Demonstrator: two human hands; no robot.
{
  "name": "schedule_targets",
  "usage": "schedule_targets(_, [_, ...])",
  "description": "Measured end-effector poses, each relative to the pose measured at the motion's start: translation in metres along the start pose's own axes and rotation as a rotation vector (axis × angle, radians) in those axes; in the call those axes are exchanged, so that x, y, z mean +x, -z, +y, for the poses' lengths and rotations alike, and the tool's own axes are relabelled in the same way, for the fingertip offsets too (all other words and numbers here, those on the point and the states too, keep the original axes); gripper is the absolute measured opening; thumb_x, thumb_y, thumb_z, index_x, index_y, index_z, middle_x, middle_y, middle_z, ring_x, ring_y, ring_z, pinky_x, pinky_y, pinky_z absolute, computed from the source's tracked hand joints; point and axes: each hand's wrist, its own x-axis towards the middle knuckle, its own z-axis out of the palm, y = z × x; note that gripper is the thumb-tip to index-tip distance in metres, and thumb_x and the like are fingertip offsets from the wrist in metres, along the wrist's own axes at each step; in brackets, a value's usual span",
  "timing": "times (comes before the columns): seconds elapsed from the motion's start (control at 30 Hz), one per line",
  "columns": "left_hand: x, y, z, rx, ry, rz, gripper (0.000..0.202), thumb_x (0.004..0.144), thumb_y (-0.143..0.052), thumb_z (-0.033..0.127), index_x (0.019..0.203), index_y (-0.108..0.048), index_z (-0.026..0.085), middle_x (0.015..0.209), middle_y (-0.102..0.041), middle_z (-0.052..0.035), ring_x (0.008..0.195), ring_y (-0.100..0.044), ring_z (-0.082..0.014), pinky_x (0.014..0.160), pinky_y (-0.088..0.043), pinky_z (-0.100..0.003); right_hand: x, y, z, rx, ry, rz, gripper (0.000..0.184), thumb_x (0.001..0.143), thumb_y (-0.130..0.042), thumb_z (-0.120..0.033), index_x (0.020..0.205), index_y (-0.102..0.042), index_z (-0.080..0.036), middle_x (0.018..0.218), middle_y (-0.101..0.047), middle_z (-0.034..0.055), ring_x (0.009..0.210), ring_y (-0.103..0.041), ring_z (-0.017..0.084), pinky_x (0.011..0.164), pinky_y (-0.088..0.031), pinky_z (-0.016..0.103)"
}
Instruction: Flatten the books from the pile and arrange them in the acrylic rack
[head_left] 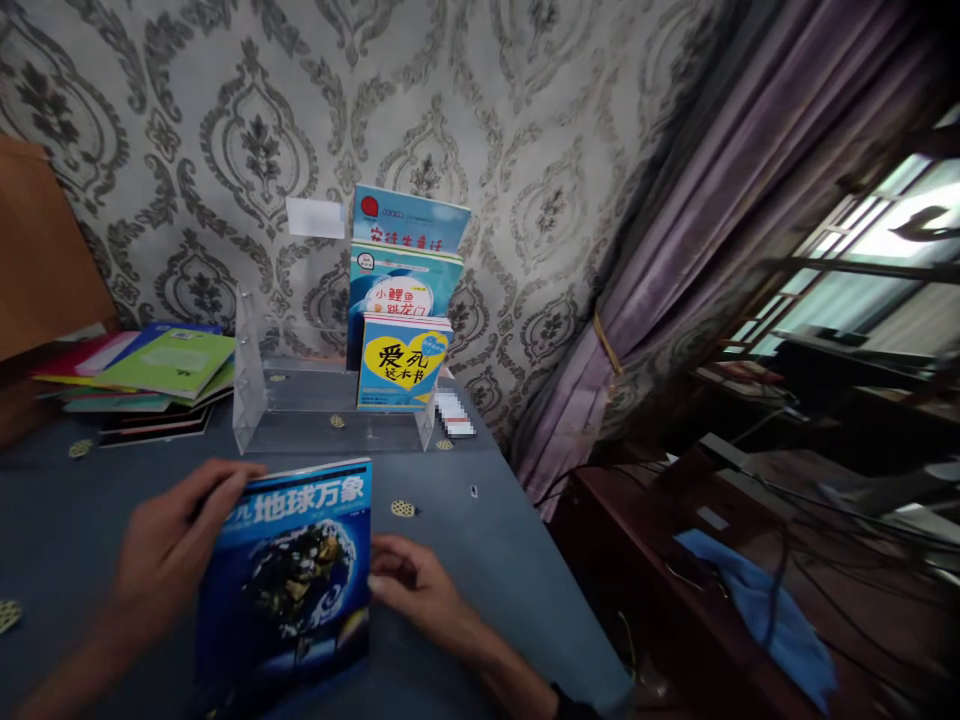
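Note:
A blue book (292,580) with a globe on its cover stands upright, tilted a little, over the near part of the table. My left hand (172,530) is closed on its upper left edge, fingers at the top corner. On the other side, my right hand (420,590) has its curled fingers and thumb at the book's right edge. Behind the book is a clear acrylic tiered rack (251,380). Its right side holds a yellow-and-blue book (403,365), a teal book (405,280) behind that, and a taller blue book (412,212) at the back.
At the left lies a pile of books, a green book (180,362) on top, near a brown box (45,250). The grey-blue table (480,580) ends at the right, beside a purple curtain (600,360). A lower dark red surface (652,520) carries cables and a blue cloth (765,610).

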Motion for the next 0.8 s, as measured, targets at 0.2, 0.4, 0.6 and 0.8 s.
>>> schedule_targets(0.2, [0.035,-0.066,-0.04,-0.119,0.149,-0.206,0.049,0.084,-0.04,0.061,0.08,-0.064,0.018,0.072,-0.066,-0.0029,0.069,-0.062,-0.0218,0.061,-0.051,-0.029,0.014,0.004,0.02,-0.154,0.027,0.232,0.056,0.079,-0.07,-0.044,0.128,-0.054,-0.022,0.088,-0.067,0.0017,0.074,-0.066,0.017,0.069,-0.056,0.032])
schedule_targets(0.4, [0.001,-0.082,-0.094,0.308,-0.107,-0.224,0.032,0.091,-0.039,0.036,0.108,-0.061,0.019,0.109,-0.066,-0.011,0.105,-0.062,-0.0274,0.094,-0.049,-0.044,0.014,0.006,0.034,-0.788,0.218,0.241,0.039,0.087,-0.057,-0.022,0.125,-0.06,-0.023,0.123,-0.062,0.011,0.119,-0.056,0.026,0.103,-0.046,0.048])
schedule_targets(0.6, [-0.021,-0.077,-0.091,0.519,-0.279,-0.283,0.036,0.098,-0.034,0.029,0.121,-0.06,0.019,0.127,-0.064,-0.0123,0.116,-0.06,-0.0283,0.096,-0.048,-0.046,0.021,-0.001,0.045,-0.963,0.265,0.175,0.046,0.094,-0.05,-0.028,0.139,-0.05,-0.021,0.148,-0.044,0.0151,0.137,-0.042,0.029,0.112,-0.038,0.052])
schedule_targets(0.8, [-0.024,-0.081,-0.091,0.575,-0.37,-0.319,0.04,0.101,-0.032,0.03,0.126,-0.06,0.016,0.132,-0.063,-0.0138,0.122,-0.059,-0.0273,0.103,-0.047,-0.047,0.035,-0.005,0.041,-1.013,0.211,0.117,0.048,0.095,-0.05,-0.028,0.142,-0.047,-0.017,0.151,-0.042,0.0164,0.14,-0.039,0.029,0.115,-0.035,0.051])
